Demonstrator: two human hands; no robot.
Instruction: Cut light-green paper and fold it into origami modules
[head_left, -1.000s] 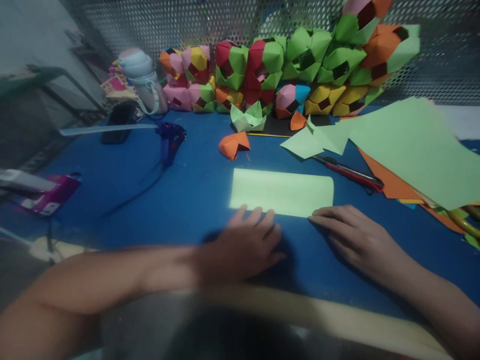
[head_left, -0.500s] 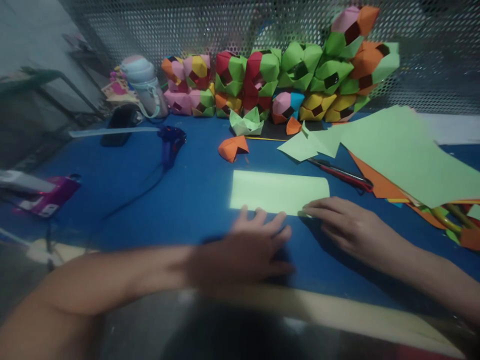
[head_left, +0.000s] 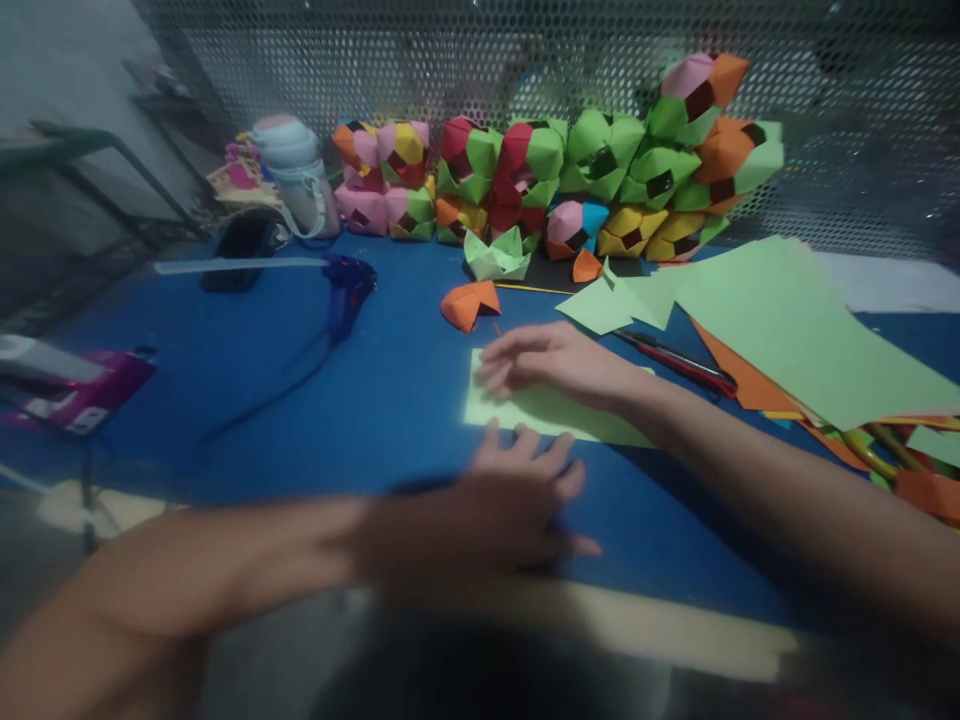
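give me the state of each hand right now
Left hand: open, spread at the near edge of the green paper.
Right hand: open, loosely curved over the paper; contact unclear.

Pale bottle (head_left: 294,165) near a black phone (head_left: 241,240)

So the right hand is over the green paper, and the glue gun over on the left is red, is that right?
Not quite: the glue gun on the left is blue, not red, as the head view shows. The right hand is indeed over the green paper.
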